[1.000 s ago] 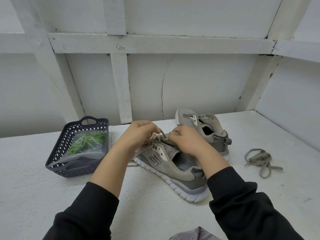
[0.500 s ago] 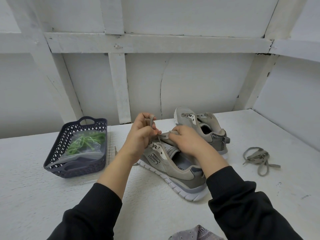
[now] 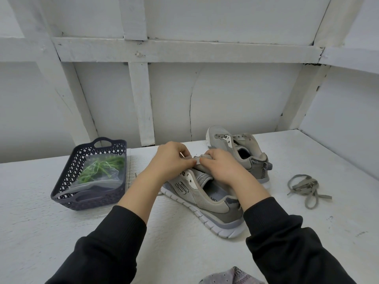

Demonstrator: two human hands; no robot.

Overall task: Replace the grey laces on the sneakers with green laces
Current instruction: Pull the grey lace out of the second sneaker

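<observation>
White painted table (image 3: 41, 232), dark plastic basket (image 3: 67, 198) left of two grey sneakers (image 3: 205, 199), loose grey lace (image 3: 305, 186) to their right

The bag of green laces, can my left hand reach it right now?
Probably yes: the bag of green laces lies uncovered in the open basket beside the left hand, though that hand is pinching the grey lace.

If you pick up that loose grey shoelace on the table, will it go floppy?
Probably floppy: the grey shoelace lies in loose, tangled loops. It looks thin and flat, so likely very light and unlikely to roll.
</observation>
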